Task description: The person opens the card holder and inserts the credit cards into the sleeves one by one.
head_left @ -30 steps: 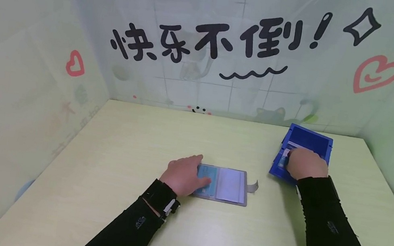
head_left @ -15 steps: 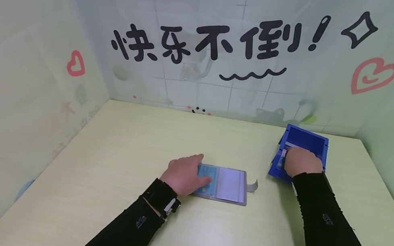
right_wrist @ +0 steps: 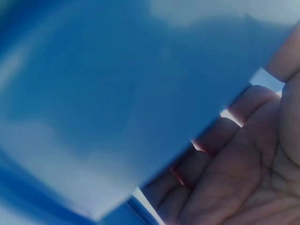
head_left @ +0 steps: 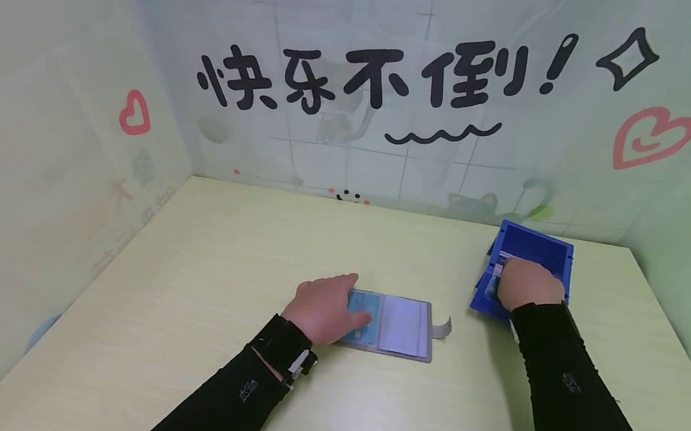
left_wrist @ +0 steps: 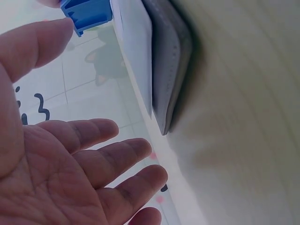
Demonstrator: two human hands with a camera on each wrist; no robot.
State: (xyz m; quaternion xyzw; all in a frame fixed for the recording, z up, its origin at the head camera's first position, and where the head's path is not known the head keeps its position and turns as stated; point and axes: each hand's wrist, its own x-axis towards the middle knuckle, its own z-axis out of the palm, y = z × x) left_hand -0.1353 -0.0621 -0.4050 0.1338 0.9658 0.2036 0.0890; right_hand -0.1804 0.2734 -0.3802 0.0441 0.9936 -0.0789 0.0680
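An unfolded card holder (head_left: 404, 327) with a grey cover lies flat on the table, its strap sticking out to the right. Its left side shows a light blue card (head_left: 367, 305), its right side a pale sleeve. Over the left edge rests my left hand (head_left: 321, 306), thumb across the blue card; the left wrist view shows its fingers relaxed and apart. My right hand (head_left: 531, 286) reaches down into a blue bin (head_left: 537, 243), where cards (head_left: 494, 281) show beside it. In the right wrist view a blue surface (right_wrist: 112, 93) hides the fingertips; I cannot tell what they hold.
The pale wooden table (head_left: 239, 246) meets a printed cloth backdrop (head_left: 326, 156) at the back and on both sides. The bin stands near the back right corner, and table surface lies between it and the card holder.
My right hand and the bin have shifted slightly left. The left hand and card holder stay where they were; the head view has tilted a little.
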